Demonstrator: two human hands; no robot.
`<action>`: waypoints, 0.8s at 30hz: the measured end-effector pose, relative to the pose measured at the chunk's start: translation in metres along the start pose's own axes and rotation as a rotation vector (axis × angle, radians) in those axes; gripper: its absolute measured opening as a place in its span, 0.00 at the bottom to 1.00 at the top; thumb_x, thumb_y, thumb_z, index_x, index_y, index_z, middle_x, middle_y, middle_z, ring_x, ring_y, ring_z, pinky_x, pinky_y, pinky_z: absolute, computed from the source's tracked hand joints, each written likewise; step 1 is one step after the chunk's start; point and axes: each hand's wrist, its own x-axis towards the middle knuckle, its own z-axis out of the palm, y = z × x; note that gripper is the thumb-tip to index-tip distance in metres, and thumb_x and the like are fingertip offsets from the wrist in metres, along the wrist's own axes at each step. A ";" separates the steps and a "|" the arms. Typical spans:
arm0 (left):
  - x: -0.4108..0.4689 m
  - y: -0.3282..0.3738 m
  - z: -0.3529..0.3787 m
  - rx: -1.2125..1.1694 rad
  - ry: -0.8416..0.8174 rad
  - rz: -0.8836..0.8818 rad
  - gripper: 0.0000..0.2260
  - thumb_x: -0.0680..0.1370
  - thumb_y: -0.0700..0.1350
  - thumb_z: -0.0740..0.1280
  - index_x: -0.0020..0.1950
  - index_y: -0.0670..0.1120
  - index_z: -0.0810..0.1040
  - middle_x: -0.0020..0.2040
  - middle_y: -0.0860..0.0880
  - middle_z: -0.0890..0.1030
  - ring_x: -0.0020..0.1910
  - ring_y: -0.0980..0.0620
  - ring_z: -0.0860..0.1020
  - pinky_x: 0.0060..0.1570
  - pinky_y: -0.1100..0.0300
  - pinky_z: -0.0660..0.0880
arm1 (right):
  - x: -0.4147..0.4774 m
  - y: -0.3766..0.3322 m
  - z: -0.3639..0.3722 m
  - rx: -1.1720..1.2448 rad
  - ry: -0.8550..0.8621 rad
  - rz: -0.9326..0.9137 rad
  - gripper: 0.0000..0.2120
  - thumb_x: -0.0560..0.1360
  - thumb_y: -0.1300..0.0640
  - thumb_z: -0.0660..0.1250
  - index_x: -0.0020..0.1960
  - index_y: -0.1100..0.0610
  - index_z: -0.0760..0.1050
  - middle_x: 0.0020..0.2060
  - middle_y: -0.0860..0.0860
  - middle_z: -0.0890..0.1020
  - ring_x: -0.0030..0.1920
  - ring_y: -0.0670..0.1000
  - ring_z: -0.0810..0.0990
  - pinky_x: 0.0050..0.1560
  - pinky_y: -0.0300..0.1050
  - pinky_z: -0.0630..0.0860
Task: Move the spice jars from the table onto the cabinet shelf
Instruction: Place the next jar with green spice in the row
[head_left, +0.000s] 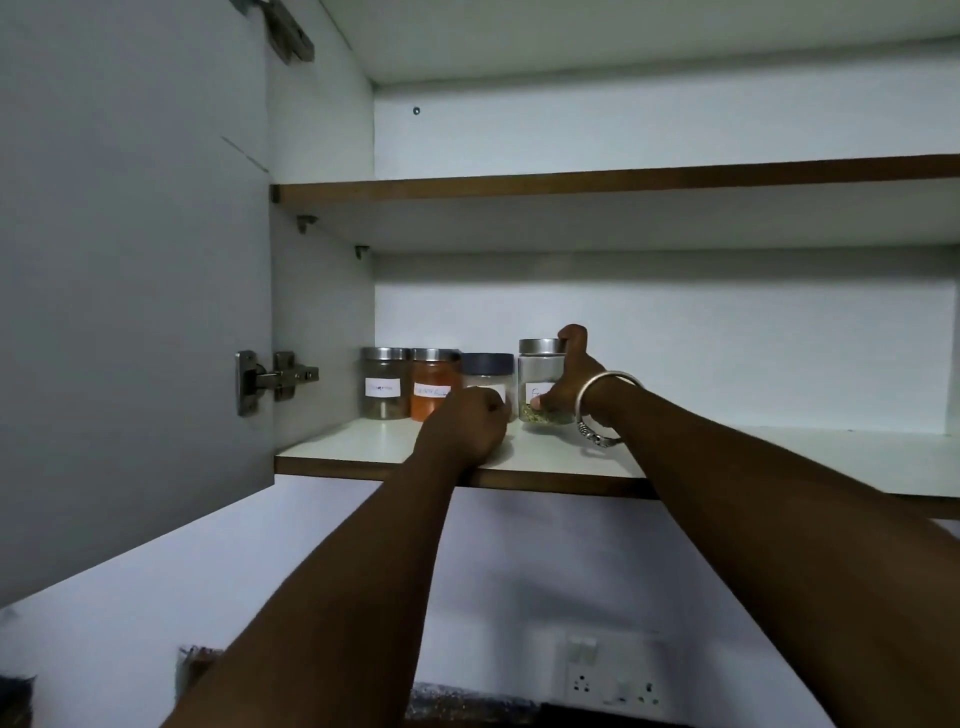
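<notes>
Right hand (563, 387) grip wraps steel-lidded jar (540, 382) on shelf (363, 449).

Four spice jars stand upright in a row at the back left of the lower cabinet shelf (363, 447). The leftmost jar (384, 383) holds dark grey-brown spice under a steel lid. Touching it, the orange-filled jar (432, 383) has a steel lid too. The dark-lidded jar (487, 375) follows, then a taller, nearly empty clear jar (537, 379), steel-lidded, with white labels on all.
</notes>
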 end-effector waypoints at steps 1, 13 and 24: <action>0.002 -0.002 0.001 0.010 0.004 0.009 0.10 0.82 0.44 0.64 0.54 0.42 0.85 0.52 0.43 0.86 0.51 0.46 0.82 0.51 0.52 0.79 | 0.012 -0.001 0.007 -0.014 0.003 0.006 0.46 0.68 0.65 0.79 0.71 0.52 0.50 0.54 0.58 0.74 0.49 0.58 0.79 0.50 0.53 0.80; -0.002 -0.001 0.004 0.049 0.070 0.095 0.13 0.81 0.44 0.62 0.49 0.43 0.86 0.47 0.44 0.87 0.48 0.46 0.83 0.52 0.48 0.81 | 0.054 0.019 0.031 -0.214 0.018 0.082 0.42 0.72 0.58 0.77 0.75 0.50 0.53 0.62 0.63 0.74 0.59 0.66 0.79 0.62 0.62 0.77; -0.010 0.006 -0.005 -0.001 0.071 0.107 0.13 0.79 0.40 0.61 0.44 0.42 0.86 0.44 0.44 0.86 0.46 0.44 0.83 0.50 0.45 0.80 | 0.025 0.009 0.018 -0.224 -0.066 0.203 0.55 0.76 0.56 0.74 0.81 0.62 0.33 0.76 0.70 0.63 0.72 0.70 0.68 0.69 0.64 0.66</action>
